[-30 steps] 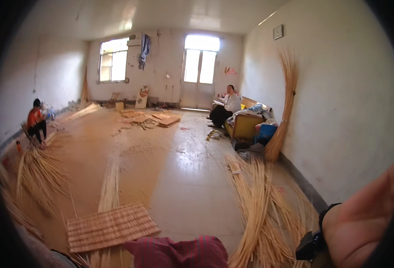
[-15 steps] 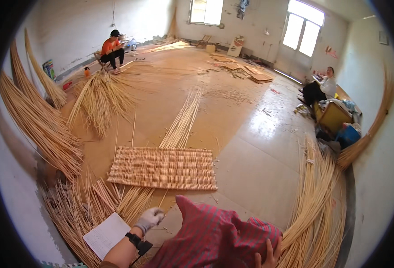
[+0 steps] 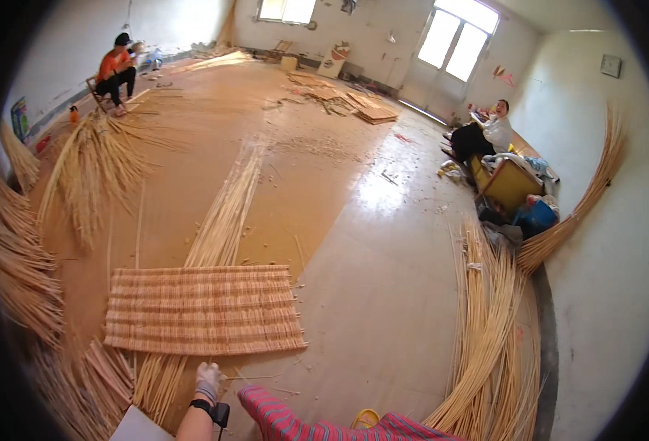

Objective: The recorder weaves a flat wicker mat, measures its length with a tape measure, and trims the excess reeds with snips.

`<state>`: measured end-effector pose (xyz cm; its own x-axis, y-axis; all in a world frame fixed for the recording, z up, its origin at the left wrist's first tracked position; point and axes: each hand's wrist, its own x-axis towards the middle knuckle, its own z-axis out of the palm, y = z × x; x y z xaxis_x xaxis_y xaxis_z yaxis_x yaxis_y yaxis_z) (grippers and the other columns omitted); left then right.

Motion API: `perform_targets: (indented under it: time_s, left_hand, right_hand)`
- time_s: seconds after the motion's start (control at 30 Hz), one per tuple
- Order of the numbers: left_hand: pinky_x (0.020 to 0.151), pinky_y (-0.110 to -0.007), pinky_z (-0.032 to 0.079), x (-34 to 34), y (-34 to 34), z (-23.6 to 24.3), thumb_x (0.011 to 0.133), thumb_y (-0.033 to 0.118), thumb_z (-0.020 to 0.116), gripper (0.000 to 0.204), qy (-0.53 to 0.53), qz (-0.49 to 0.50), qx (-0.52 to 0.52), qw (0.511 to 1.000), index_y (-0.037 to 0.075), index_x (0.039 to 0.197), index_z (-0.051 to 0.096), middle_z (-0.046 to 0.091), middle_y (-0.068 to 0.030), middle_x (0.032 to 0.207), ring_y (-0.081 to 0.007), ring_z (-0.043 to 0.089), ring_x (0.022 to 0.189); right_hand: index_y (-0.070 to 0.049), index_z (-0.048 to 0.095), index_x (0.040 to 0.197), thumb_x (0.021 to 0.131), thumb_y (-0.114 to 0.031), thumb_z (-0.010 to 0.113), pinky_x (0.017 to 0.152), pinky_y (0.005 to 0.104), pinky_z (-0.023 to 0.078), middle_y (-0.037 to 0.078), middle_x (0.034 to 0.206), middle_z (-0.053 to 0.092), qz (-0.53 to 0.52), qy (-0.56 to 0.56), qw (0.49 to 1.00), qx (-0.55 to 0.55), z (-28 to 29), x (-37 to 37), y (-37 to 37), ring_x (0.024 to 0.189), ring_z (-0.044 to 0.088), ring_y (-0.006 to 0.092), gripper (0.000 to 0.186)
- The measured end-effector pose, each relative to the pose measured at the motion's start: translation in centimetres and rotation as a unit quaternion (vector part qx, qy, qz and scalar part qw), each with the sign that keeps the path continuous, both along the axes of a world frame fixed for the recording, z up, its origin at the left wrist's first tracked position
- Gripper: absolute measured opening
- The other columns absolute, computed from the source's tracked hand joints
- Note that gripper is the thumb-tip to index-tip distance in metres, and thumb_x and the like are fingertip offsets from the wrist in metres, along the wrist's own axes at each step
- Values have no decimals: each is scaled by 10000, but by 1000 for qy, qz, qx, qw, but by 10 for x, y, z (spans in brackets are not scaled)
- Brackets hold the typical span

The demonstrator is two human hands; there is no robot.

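Observation:
My left hand (image 3: pixel 208 382), in a pale glove with a black band at the wrist, is just off the near edge of a woven reed mat (image 3: pixel 203 309). Its fingers look curled together; what they hold, if anything, is too small to make out. A thin loose stalk (image 3: pixel 252 378) lies beside the glove. Under the mat runs a bundle of long straw-coloured reeds (image 3: pixel 229 206), showing beyond its far edge and again on the near side. A red cloth with grey-blue stripes (image 3: pixel 302 420) drapes over my lap. My right hand is out of view.
Reed bundles lie at the right (image 3: pixel 486 323) and left (image 3: pixel 19 257). A sheet of paper (image 3: pixel 140 426) is at the lower left. One person (image 3: pixel 115 70) sits far left, another (image 3: pixel 495 132) at the right beside a yellow box (image 3: pixel 512 187). Flat stacked pieces (image 3: pixel 372 109) lie farther back.
The view has swung right and up, so the mat appears lower and farther left. My left hand has reached forward, nearer the mat. My right hand has left the view; a yellow shoe now shows.

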<state>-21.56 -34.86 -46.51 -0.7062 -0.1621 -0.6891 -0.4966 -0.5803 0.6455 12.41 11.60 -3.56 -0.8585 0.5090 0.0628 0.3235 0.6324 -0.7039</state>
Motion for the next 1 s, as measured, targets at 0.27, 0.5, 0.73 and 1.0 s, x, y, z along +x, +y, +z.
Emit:
perform_targets:
  time_s: [0.27,0.5,0.73,1.0]
  left_hand:
    - [1146,-391,422,-79,40,-13,903,461,783,787,-9,275,106,956,28,1475,459,553,-99,1413,-276,529,1311]
    - [1019,-467,542,-107,8,94,961,163,713,415,154,103,164,969,4,1324,586,661,-129,1242,-304,639,1136]
    - [800,-335,582,-24,39,143,942,140,751,303,223,33,-17,974,40,1222,687,736,-83,1067,-187,697,902]
    - [916,-345,527,14,53,266,917,364,784,491,223,-264,-264,901,-10,1221,693,753,-119,1120,-217,689,1020]
  right_hand:
    - [-60,503,1496,999,-261,591,1231,494,242,241,1601,376,-31,-60,998,3,11,-32,-9,1492,329,416,543]
    - [-58,504,1494,1000,-265,586,1229,496,244,238,1595,387,32,-48,998,-13,16,-39,-11,1489,333,414,542]
    - [-56,505,1492,1000,-270,580,1228,499,246,235,1589,397,73,2,997,4,15,-25,-17,1487,338,411,542]
    - [-45,530,1460,971,-226,639,1171,515,347,239,1523,463,186,51,968,161,-10,-23,-2,1403,434,425,533]
